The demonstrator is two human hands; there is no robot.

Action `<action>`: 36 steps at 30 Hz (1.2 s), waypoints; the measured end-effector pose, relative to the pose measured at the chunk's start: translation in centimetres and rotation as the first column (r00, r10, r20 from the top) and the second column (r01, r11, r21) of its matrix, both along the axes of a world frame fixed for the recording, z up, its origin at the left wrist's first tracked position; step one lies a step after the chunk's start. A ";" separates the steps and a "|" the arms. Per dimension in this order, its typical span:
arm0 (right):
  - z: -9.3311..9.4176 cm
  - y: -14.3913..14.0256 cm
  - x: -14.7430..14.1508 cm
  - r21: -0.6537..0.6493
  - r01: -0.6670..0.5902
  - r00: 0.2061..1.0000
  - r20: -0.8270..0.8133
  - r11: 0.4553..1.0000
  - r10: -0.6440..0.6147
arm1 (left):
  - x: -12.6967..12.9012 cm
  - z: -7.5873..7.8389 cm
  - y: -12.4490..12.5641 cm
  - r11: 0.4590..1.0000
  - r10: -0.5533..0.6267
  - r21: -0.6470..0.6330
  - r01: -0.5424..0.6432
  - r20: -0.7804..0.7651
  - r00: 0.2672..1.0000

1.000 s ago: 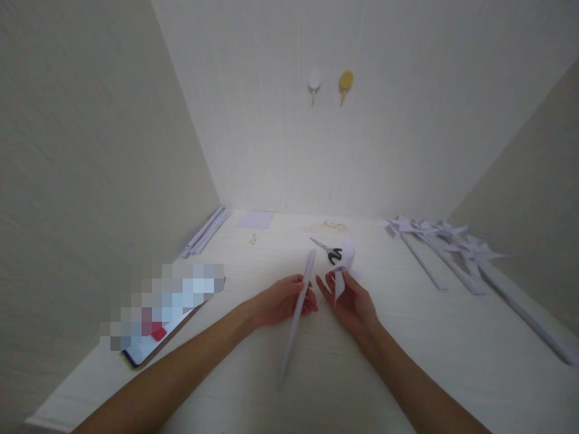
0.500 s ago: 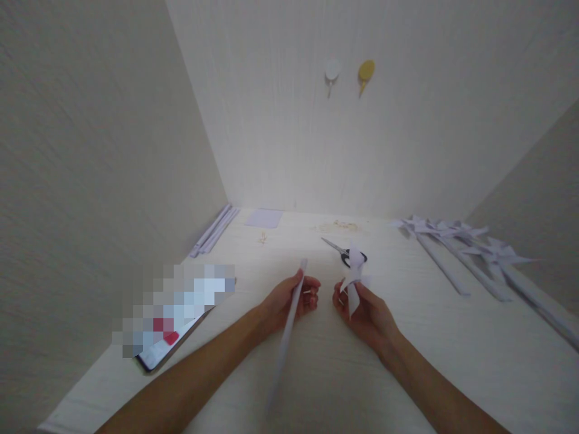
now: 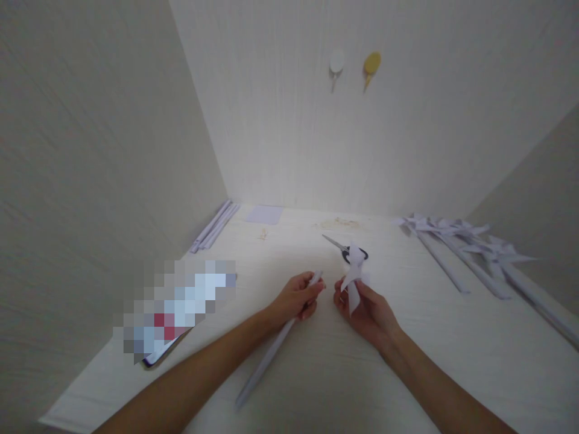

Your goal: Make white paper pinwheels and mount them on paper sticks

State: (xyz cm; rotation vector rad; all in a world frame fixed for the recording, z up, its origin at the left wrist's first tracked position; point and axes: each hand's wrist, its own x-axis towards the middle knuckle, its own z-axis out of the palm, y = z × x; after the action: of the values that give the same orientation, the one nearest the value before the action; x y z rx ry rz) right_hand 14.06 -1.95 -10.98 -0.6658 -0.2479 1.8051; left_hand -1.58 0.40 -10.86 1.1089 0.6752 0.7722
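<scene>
We've got the left hand (image 3: pixel 296 296) wrapped around a rolled paper stick (image 3: pixel 266 361); fingers clamped on its upper end, tip of the stick just poking out past them toward the right hand. The rest of the stick runs down-left from the grip, low over the surface (image 3: pixel 407 374); can't tell if its far end touches.

Right hand (image 3: pixel 368 310) holds a folded paper pinwheel head (image 3: pixel 354 274), fingers pinched together on its lower part, blades sticking up above the hand. The two hands sit near each other at centre, stick tip and pinwheel head just apart, not touching.

Around them:
- scissors (image 3: pixel 340 247) lie flat on the surface right behind the pinwheel head, black handles partly hidden by it.
- finished pinwheels (image 3: pixel 456 253) on sticks laid in a row at far right, heads toward the back wall.
- a bundle of spare paper sticks (image 3: pixel 215 226) along the left wall.
- a square paper sheet (image 3: pixel 263 214) at the back, and a small scatter of pale bits (image 3: pixel 339 223) near it; too small to identify.
- a phone (image 3: pixel 158 355) at the left edge, screen blurred out.
- two wall hooks on the back wall, one white (image 3: pixel 337 61), one yellow (image 3: pixel 371 62).
</scene>
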 end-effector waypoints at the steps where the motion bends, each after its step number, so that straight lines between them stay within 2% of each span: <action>1: 0.0 0.0 0.0 0.005 -0.003 1.000 0.003 1.000 0.003 | 0.0 0.0 -0.1 1.000 -0.002 0.023 0.003 -0.032 0.999; 5: 0.0 0.0 0.0 0.014 -0.004 1.000 0.009 1.000 0.004 | 0.1 0.0 -0.5 0.997 0.010 0.071 -0.005 -0.064 0.998; 12: 0.1 0.0 0.0 0.029 -0.033 0.999 0.013 0.999 0.032 | 0.0 0.1 -0.4 0.997 -0.067 -0.029 0.068 0.024 0.997; 20: 0.2 -0.1 -0.1 0.075 -0.080 0.996 -0.018 0.994 0.082 | -0.1 0.5 -0.4 0.997 -0.056 -0.052 0.059 0.070 0.996; 25: 0.2 -0.3 -0.3 0.089 -0.143 0.988 0.065 0.986 0.138 | -0.1 0.4 -0.5 0.995 -0.062 -0.063 0.071 0.126 0.990; 36: 0.3 -0.2 -0.5 0.063 -0.137 0.987 0.090 0.989 0.131 | -0.2 0.4 -0.4 0.993 -0.064 -0.089 0.079 0.151 0.986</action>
State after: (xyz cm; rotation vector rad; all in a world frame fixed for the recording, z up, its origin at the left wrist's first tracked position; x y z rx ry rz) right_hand 13.54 -2.17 -10.67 -0.6920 -0.4197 1.8896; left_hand -1.73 0.03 -10.43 0.9739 0.5389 0.7452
